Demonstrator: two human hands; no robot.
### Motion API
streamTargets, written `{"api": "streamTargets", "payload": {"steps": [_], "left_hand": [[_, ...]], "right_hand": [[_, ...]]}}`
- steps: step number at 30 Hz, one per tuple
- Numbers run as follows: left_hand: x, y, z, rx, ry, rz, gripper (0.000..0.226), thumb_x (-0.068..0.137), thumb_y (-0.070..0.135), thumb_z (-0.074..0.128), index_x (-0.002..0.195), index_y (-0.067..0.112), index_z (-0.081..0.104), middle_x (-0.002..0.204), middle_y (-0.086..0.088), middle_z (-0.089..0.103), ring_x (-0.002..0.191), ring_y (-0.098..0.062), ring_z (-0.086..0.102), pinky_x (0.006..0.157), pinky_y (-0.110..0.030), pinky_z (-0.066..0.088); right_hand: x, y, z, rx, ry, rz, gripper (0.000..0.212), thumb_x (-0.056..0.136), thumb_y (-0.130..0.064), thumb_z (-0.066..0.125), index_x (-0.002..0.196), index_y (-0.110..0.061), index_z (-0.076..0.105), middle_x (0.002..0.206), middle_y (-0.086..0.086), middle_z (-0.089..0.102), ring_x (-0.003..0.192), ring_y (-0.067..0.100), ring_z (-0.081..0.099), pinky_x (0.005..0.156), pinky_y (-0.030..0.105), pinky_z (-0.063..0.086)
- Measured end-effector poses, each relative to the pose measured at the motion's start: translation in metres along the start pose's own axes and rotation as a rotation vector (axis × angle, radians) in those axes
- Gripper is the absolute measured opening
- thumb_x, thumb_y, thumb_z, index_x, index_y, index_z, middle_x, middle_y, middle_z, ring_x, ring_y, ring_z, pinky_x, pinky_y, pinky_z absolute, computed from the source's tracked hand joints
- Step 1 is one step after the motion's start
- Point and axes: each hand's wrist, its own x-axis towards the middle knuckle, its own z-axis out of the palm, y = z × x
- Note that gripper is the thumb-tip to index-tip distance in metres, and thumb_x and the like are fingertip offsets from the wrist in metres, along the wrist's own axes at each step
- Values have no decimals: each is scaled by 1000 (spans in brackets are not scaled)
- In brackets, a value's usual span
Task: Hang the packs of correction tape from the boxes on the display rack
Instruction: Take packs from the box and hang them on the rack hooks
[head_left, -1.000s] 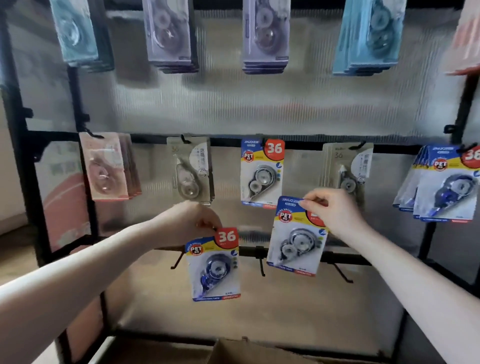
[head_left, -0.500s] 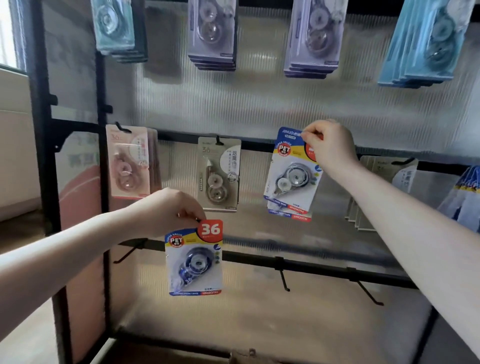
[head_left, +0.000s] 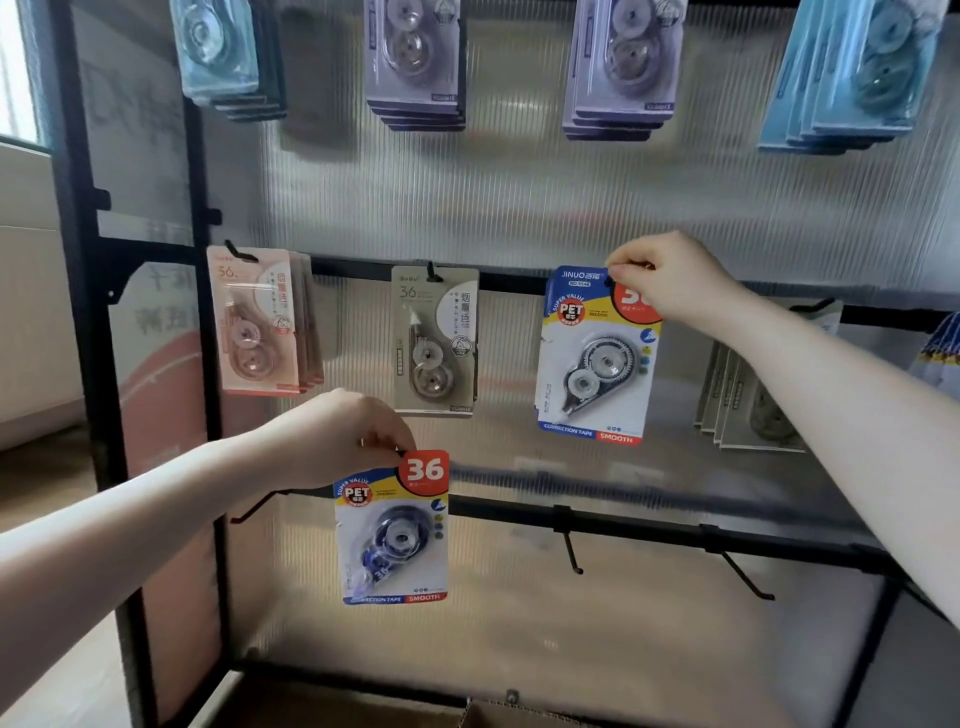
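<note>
Item: two carded blister packs, stiff card backing with a clear moulded bubble; we judge them light and easily bent.

Our right hand (head_left: 670, 280) pinches the grey-tape pack (head_left: 597, 358) by its top edge at the middle rail (head_left: 509, 280).

Our left hand (head_left: 337, 441) pinches the blue-tape pack (head_left: 395, 530), which hangs below the grip.

We judge the card's top edge the best hold.

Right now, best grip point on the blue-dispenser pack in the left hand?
Probably the flat card header at the top of the blue-dispenser pack, beside the red 36 badge, where the left hand already pinches it from the upper left. The bulging blister fills the middle, and a top pinch lets the pack hang straight.
</note>
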Motion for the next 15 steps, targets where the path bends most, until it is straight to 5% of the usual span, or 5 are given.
{"api": "streamTargets", "payload": {"steps": [9, 15], "left_hand": [[1, 3, 11, 26, -47, -9, 16, 87, 27, 61, 100, 30, 70, 82, 28, 53, 66, 11, 52, 67, -8, 44], [1, -1, 14, 34, -70, -3, 16, 88, 28, 60, 101, 30, 70, 87, 23, 56, 70, 8, 53, 68, -9, 45]], "right_hand": [[14, 16, 24, -190, 103, -20, 24, 94, -9, 47, 109, -4, 65, 114, 16, 53, 107, 30, 49, 84, 32, 36], [13, 26, 36, -318, 37, -71, 41, 90, -4, 46, 130, -11, 50, 130, 10, 54, 120, 30, 46, 99, 40, 33]]}}
